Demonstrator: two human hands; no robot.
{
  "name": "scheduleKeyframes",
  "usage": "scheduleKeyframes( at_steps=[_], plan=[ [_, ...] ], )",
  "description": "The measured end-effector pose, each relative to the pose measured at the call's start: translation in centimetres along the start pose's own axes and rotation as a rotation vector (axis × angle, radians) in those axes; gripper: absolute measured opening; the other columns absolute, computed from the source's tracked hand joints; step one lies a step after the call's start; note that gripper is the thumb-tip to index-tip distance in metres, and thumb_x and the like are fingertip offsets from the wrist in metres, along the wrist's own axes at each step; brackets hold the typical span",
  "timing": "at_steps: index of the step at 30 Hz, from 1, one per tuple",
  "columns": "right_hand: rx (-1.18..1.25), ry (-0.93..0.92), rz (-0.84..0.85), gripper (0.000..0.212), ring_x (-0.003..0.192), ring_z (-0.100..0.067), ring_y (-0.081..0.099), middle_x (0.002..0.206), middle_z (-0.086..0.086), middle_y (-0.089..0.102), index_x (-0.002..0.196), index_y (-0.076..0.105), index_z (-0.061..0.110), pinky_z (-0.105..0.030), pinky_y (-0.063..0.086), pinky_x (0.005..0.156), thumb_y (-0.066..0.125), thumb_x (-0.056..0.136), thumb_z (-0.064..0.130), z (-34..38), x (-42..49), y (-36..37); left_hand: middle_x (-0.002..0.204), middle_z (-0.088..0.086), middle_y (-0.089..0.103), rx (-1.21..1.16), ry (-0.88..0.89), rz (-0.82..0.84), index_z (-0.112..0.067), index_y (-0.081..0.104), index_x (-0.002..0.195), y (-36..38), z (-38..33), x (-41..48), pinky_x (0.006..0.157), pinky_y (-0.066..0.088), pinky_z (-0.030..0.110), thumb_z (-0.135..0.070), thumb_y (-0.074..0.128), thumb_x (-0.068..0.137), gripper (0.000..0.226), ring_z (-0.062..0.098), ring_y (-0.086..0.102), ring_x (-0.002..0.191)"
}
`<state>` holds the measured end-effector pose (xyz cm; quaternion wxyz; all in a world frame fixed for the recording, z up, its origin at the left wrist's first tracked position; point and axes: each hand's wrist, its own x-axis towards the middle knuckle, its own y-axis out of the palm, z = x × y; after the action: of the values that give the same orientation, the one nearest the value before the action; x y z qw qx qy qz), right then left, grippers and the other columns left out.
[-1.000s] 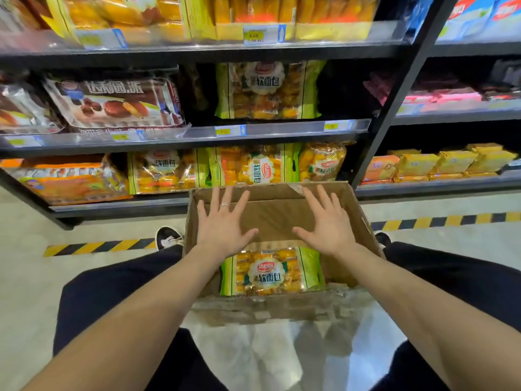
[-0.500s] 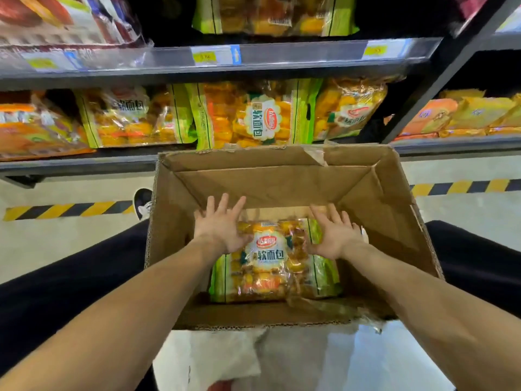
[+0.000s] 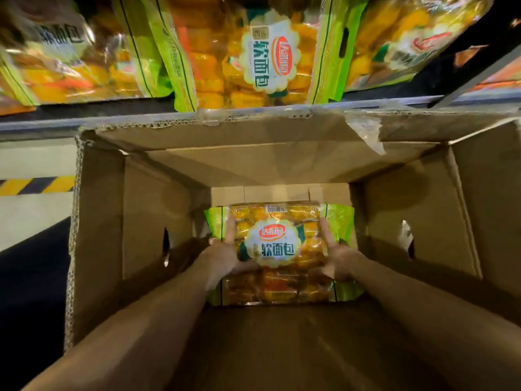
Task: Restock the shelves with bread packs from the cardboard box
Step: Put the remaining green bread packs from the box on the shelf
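Deep cardboard box [image 3: 158, 221] filling the middle of the frame, flaps up, far rim close under the shelf [image 3: 84, 122] that runs across the upper part. Shelf already lined with bread packs of the same green-edged kind [image 3: 253, 57] along the top of the frame. At the bottom of the box, centre of the frame, one bread pack [image 3: 277, 249] lying flat, label up.

Best done, by the look of it, with a lift straight up between the box walls, pack kept level, grip spread wide along both sides rather than pinched in the middle: soft rolls in thin film, likely to crush or sag. Worth clearing the far flap and its loose tape before swinging toward the shelf.

Left hand [image 3: 225, 256] clasping the pack's left side, fingers laid over the top face beside the label. Right hand [image 3: 337, 256] clasping the right side likewise. Pack held between both hands, label showing between them; whether lifted off the box floor or resting on it, impossible to tell.
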<state>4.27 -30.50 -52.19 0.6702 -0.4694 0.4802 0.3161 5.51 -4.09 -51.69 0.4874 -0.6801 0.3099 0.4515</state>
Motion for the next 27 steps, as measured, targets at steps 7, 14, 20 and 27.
scheduleKeyframes(
  at_steps=[7,14,20,27],
  plan=[
    [0.109,-0.124,-0.062,0.123,0.136,-0.033,0.04,0.157,-0.014,0.025,0.139,-0.031,0.052,-0.039,0.036,0.11,0.076,0.077,0.047,0.5,-3.0,-0.6,0.158,0.018,0.019,-0.206,0.066,-0.034,-0.053,-0.025,0.142,-0.4,0.3,-2.1,0.11,0.035,0.041,-0.069,0.076,0.061,0.13,0.035,0.038,0.136],
    [0.217,-0.23,-0.209,0.12,0.138,-0.03,0.038,0.157,-0.009,0.028,0.147,-0.018,0.045,-0.035,0.03,0.112,0.078,0.076,0.044,1.6,-10.9,-2.9,0.159,0.022,-0.004,-0.242,0.144,-0.178,-0.051,-0.021,0.144,-3.1,-0.8,-9.4,0.113,0.031,0.047,-0.058,0.08,0.066,0.128,0.04,0.03,0.14],
    [0.289,-0.38,-0.45,0.127,0.111,-0.034,0.063,0.148,-0.013,0.041,0.146,-0.01,0.053,-0.045,0.045,0.103,0.071,0.05,0.075,1.7,-18.7,-3.2,0.152,0.023,0.013,-0.242,0.282,-0.409,-0.046,-0.015,0.148,-5.1,-0.6,-17.8,0.109,0.035,0.046,-0.059,0.077,0.068,0.123,0.042,0.039,0.132],
    [0.269,-0.53,-0.775,0.12,0.132,-0.023,0.044,0.145,0.0,0.045,0.15,0.001,0.047,-0.046,0.039,0.108,0.06,0.053,0.085,1.3,-27.8,-3.3,0.151,0.019,0.019,-0.255,0.433,-0.684,-0.053,-0.013,0.145,-6.3,0.2,-27.6,0.107,0.036,0.048,-0.06,0.075,0.07,0.116,0.04,0.045,0.129]
  ],
)
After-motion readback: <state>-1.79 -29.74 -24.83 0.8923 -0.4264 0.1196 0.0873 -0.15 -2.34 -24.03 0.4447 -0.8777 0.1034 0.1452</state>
